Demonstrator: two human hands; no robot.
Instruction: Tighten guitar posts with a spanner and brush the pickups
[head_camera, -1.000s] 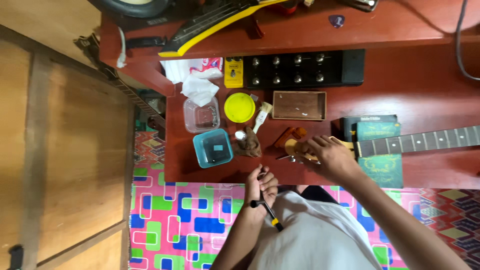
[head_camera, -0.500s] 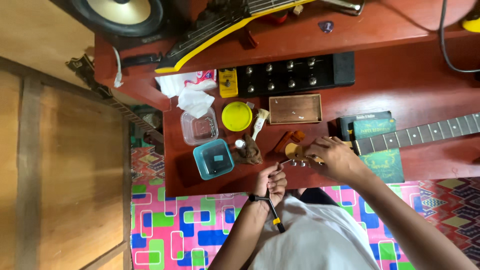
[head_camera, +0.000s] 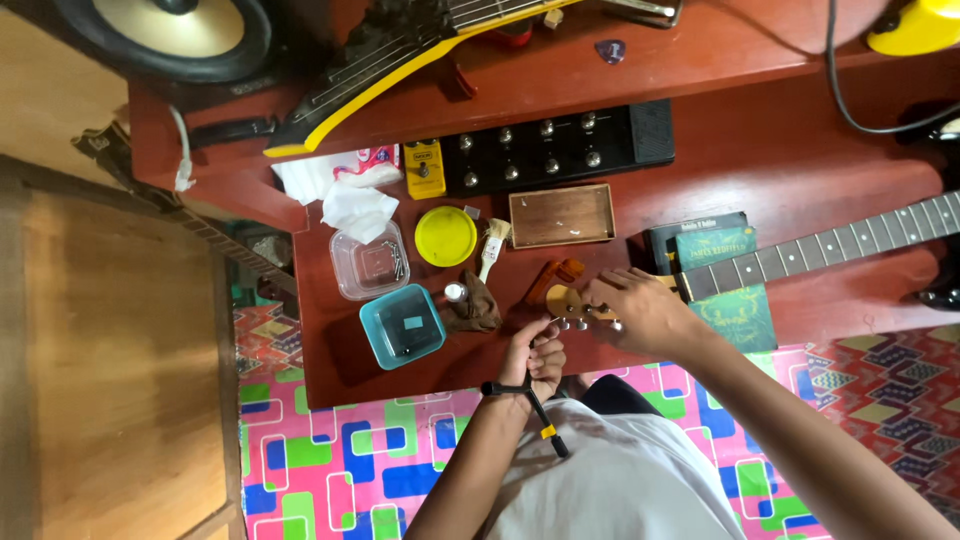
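Observation:
My right hand (head_camera: 640, 310) grips the headstock (head_camera: 565, 302) of a guitar whose neck (head_camera: 820, 255) runs off to the right across the red desk (head_camera: 780, 160). My left hand (head_camera: 535, 355) sits just below the headstock, fingers closed on a thin black tool (head_camera: 530, 400) with a yellow band, its tip at the silver tuning pegs (head_camera: 575, 323). A brown cloth (head_camera: 475, 305) lies just left of the headstock.
Left on the desk: a teal container (head_camera: 403, 325), a clear box (head_camera: 370, 260), a yellow lid (head_camera: 446, 236), a small brush (head_camera: 490, 248), white tissue (head_camera: 355, 205). Behind: a wooden tray (head_camera: 562, 215), a black pedal board (head_camera: 550, 145), a yellow-edged guitar (head_camera: 400, 50). Green booklets (head_camera: 715, 240) lie under the neck.
The view has shifted a little. My left hand has come up closer to the tuning pegs; my right hand stays on the headstock.

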